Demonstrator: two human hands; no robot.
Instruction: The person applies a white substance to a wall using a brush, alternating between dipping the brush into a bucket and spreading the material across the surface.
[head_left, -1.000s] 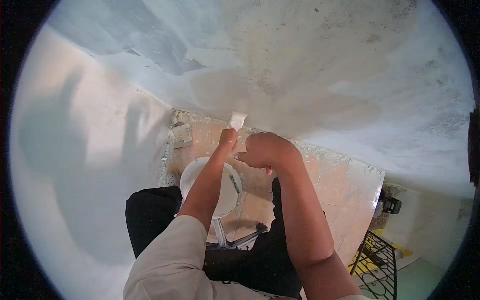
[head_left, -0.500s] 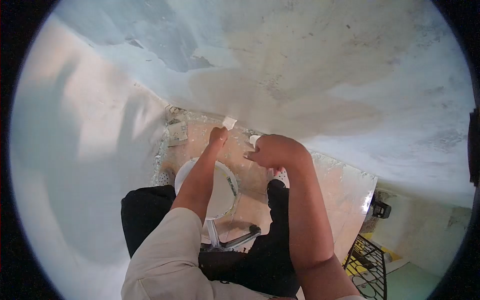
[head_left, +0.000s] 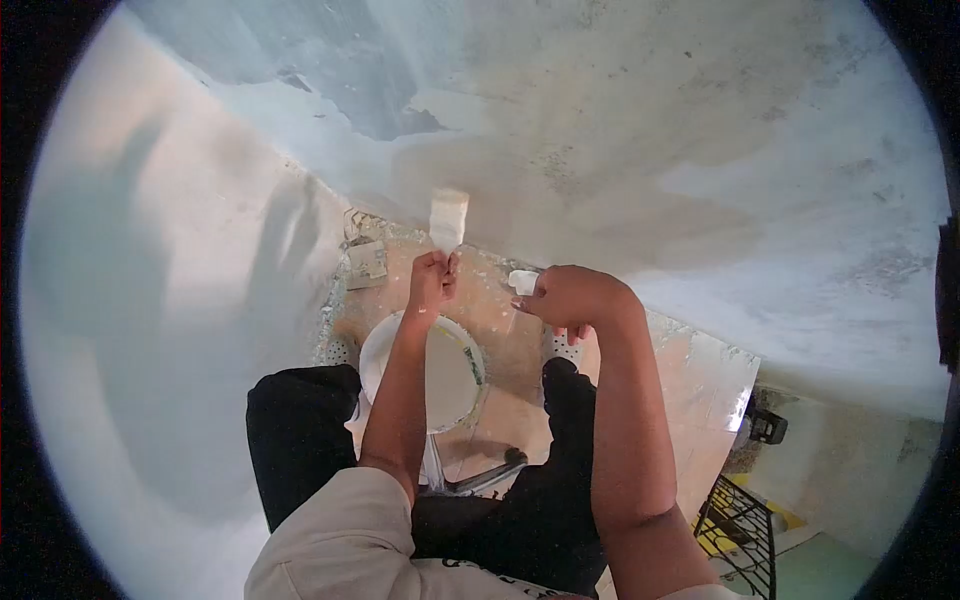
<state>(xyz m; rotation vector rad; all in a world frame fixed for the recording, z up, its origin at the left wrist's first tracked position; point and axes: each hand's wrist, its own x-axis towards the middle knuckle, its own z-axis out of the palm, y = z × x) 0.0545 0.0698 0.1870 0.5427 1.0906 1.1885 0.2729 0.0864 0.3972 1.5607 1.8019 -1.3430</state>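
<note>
My left hand [head_left: 432,282] is closed on the lower end of a putty knife [head_left: 449,215], whose pale, coated blade points up in front of the wall [head_left: 620,150]. To the right, my right hand [head_left: 570,298] grips a second putty knife [head_left: 522,283]; its whitish blade sticks out to the left of the fingers, near the foot of the wall. Below my left hand stands a round white bucket [head_left: 455,375] holding pale material, partly covered by my left forearm.
Broken pieces [head_left: 366,264] lie in the corner on the splattered tile floor [head_left: 690,375]. A metal chair base [head_left: 475,482] stands between my legs. At the lower right are a black metal railing [head_left: 740,530] and a dark object [head_left: 768,426].
My left hand has turned, and its knife blade now points up and shows more of its face. My right hand and its knife have shifted slightly right in view.
</note>
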